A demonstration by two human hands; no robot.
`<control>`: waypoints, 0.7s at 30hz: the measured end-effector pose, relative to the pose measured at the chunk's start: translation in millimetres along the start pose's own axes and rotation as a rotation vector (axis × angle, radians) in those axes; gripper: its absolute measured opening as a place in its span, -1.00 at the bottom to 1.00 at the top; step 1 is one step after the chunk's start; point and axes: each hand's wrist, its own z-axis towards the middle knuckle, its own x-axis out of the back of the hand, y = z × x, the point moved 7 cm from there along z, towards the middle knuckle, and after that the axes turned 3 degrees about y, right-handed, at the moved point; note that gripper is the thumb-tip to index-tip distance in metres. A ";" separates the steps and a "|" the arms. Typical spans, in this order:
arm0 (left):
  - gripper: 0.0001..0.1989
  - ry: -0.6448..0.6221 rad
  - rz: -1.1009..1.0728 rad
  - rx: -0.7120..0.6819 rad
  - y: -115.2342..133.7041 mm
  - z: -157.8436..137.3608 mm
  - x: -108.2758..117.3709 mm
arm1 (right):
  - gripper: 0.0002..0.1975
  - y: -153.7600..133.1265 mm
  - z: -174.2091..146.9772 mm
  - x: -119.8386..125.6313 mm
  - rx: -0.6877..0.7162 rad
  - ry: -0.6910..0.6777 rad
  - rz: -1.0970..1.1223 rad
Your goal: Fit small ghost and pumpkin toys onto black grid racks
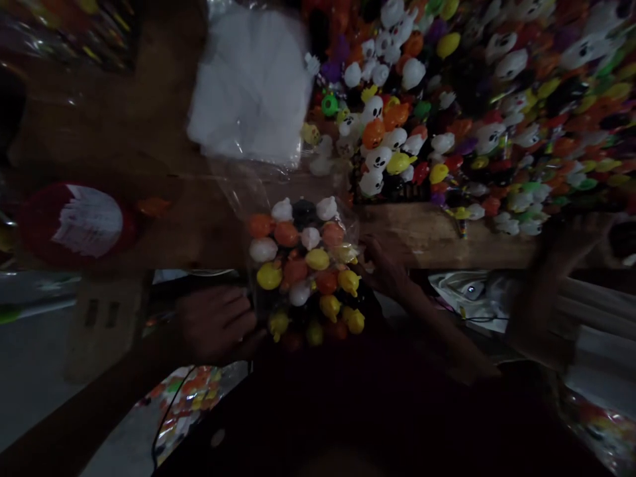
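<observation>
A clear plastic bag point(311, 240) filled with small white, orange, yellow and black toy figures sits in front of my body at the table's near edge. My left hand point(218, 323) is closed at the bag's lower left side, its fingers curled. On the other side, my right hand point(386, 266) is closed on the bag's right edge, with the fingertips partly hidden in the dark. Just beyond the bag lies a stack of white plastic bags point(251, 86).
A large heap of small coloured toys point(477, 112) covers the table's right side. A red round container with a white label point(92, 220) stands at left, near an orange piece point(153, 207). Another person's arm point(541, 291) reaches in at the right.
</observation>
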 end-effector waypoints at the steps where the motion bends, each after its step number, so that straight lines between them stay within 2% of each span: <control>1: -0.87 0.039 0.023 -0.074 1.7 17.2 6.2 | -0.85 0.1 -0.9 -9.6 -0.029 0.021 0.058; 3: -0.87 0.131 0.047 -0.086 -3.7 60.0 13.1 | -0.82 0.6 -0.8 -25.4 -0.100 0.071 0.164; 4: -0.83 0.133 0.018 -0.095 -5.6 82.7 9.6 | -0.79 1.5 -0.7 -30.0 -0.143 0.107 0.205; 6: -0.77 0.076 0.033 -0.133 -6.8 121.7 -9.2 | -0.79 4.9 -2.9 -31.6 -0.233 0.186 0.267; 8: -0.68 -0.031 0.064 -0.144 -9.3 144.7 -36.4 | -0.81 9.3 -9.6 -26.2 -0.310 0.231 0.332; 11: -0.62 -0.186 0.072 -0.111 -17.0 149.4 -68.7 | -0.84 10.7 -23.5 -14.7 -0.347 0.186 0.444; 13: -0.59 -0.255 0.051 -0.095 -21.3 144.3 -76.6 | -0.85 8.2 -30.0 -9.5 -0.339 0.134 0.511; 15: -0.57 -0.295 0.028 -0.063 -25.1 142.0 -75.8 | -0.85 10.1 -32.2 -8.4 -0.395 0.126 0.569; 19: -0.56 -0.345 0.034 0.038 -32.3 146.5 -70.2 | -0.78 22.8 -24.4 -19.4 -0.604 0.152 0.738; 21: -0.55 -0.336 0.055 0.054 -33.4 148.1 -68.2 | -0.80 22.9 -14.7 -22.9 -0.580 0.118 0.749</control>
